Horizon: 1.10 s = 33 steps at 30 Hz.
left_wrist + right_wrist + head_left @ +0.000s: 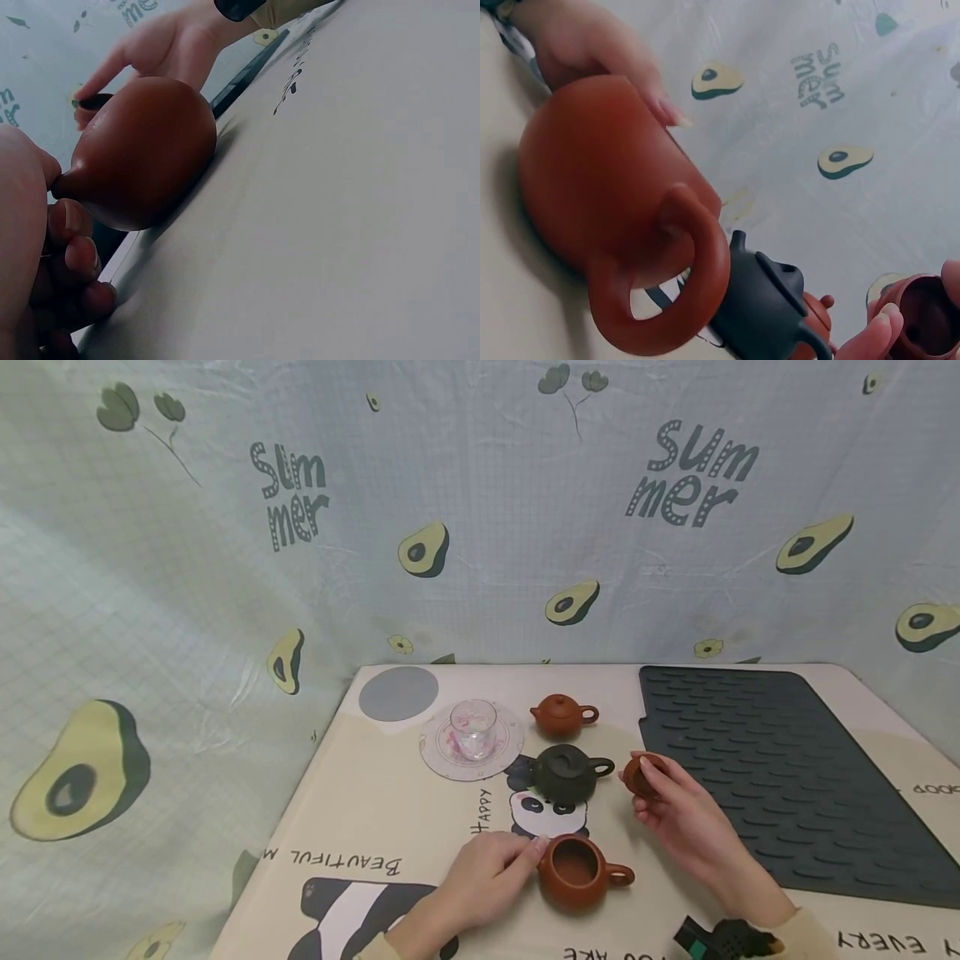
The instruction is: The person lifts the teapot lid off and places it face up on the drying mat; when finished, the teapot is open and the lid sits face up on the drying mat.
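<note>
My arms, fwd over table. L hand: low, extended from lower L, knuckles up; thumb & fingers close on spout of open brown teapot, which sits btwn my wrists at the near side, handle to R. R hand: raised, angled inward; fingers curled, pinching sm. hollow brown piece (lid or cup, can't tell), near black teapot & just beside dk. grey mat.

Teapot close in both wrist views
</note>
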### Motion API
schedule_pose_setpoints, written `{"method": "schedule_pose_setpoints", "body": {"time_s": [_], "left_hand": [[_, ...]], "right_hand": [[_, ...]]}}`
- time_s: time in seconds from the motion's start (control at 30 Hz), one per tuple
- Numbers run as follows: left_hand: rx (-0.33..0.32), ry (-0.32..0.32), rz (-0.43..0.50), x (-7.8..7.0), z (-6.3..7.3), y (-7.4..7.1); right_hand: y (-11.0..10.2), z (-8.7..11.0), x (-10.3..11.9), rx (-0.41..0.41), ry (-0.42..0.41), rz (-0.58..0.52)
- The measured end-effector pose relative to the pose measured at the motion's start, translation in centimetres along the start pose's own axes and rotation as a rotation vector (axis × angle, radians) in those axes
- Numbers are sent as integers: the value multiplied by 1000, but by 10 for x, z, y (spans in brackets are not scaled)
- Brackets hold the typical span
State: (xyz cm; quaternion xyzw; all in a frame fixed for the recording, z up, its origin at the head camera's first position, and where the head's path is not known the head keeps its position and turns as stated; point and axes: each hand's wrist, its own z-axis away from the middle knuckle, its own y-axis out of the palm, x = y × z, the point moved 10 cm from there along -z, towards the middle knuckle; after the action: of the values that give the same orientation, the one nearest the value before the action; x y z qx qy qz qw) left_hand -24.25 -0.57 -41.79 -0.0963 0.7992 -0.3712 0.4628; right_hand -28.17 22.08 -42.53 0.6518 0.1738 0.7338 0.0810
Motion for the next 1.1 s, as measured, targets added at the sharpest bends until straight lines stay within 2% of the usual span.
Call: {"method": "schedule_pose_setpoints", "body": {"time_s": [0.37,0.53,0.8,1.1], "left_hand": [[-8,12,0,2,0,2],[-8,8,-9,2,0,2],[10,-17,0,3,0,1],[9,-15,10,2,-1,1]], "right_hand": [[-21,0,4,-162,-44,173],[-28,-1,5,-221,-30,257],[-35,-3,6,-258,-34,408],[-35,-1,9,-277,-51,485]]}}
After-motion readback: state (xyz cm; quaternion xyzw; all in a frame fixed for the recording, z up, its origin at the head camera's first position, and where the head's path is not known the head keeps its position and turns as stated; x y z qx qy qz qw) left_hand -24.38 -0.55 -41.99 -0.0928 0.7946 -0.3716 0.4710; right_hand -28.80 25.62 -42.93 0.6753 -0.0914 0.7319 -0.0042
